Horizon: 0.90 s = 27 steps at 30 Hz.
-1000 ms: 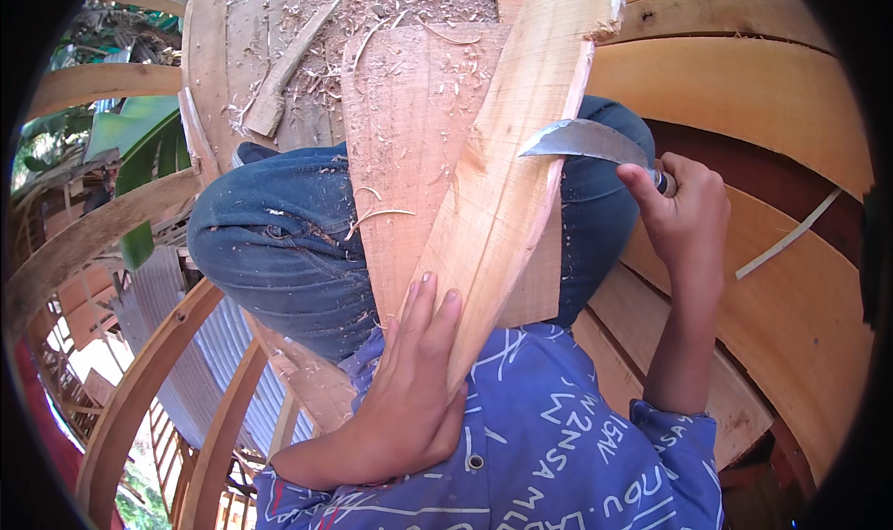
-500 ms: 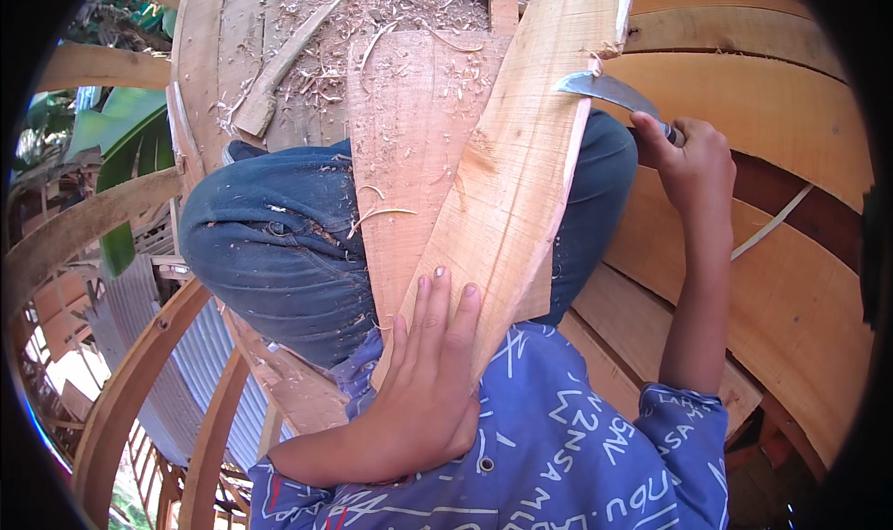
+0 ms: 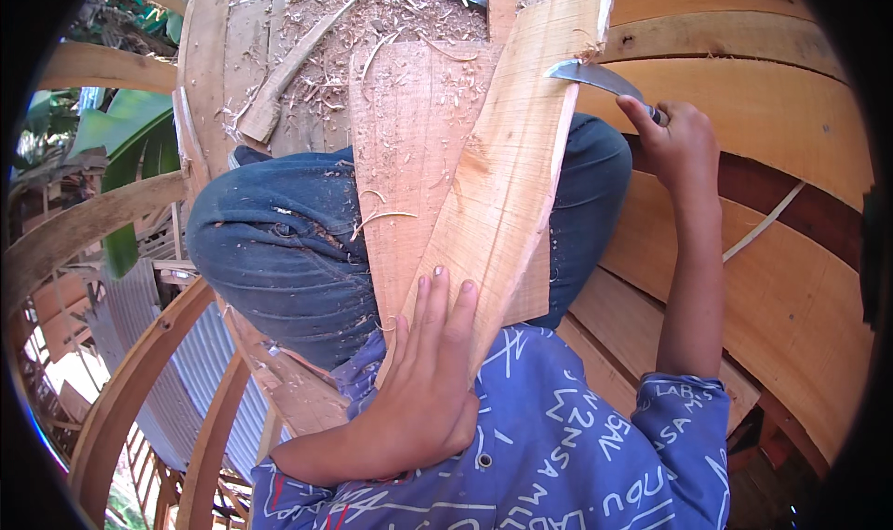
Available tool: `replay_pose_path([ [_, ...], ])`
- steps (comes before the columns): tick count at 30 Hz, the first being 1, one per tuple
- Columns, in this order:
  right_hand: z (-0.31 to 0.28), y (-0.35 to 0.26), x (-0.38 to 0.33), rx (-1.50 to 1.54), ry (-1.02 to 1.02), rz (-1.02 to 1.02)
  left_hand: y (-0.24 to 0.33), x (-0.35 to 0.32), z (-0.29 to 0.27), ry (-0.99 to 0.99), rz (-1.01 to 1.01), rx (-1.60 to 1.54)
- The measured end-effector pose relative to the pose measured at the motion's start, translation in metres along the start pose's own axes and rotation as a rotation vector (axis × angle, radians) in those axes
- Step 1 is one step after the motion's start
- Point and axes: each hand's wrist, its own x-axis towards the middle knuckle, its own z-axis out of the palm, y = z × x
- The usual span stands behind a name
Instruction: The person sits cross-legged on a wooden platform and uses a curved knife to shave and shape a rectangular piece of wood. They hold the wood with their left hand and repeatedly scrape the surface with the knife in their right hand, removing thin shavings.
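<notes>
Curved wooden hull planks are filling the frame's right. At lower centre, a pale plank is being pressed by the left hand, fingers flat together. Upper right, a curved knife is being gripped by the right hand, fingers clamped around its handle, blade touching the plank's top edge.

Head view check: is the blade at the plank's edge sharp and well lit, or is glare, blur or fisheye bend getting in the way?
Head view: the blade at the plank edge is sharp, in soft even daylight, with no glare. The right hand and left hand show no motion blur. Fisheye bends the curved planks at right, and the black rim cuts the corners. The foliage at left is brighter.
</notes>
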Motion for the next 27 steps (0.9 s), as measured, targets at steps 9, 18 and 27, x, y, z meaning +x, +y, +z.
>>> replay_pose_path([
  [9, -0.031, 0.023, -0.042, 1.266, -0.772, -0.023, -0.008, -0.004, -0.007, -0.004, 0.001, -0.076],
  [18, -0.026, 0.04, -0.04, 1.369, -0.824, -0.092, 0.001, -0.002, -0.009, -0.021, -0.025, -0.07],
  [27, -0.018, 0.017, -0.063, 1.021, -0.082, -0.166, 0.002, 0.0, -0.011, -0.017, -0.021, -0.089],
])
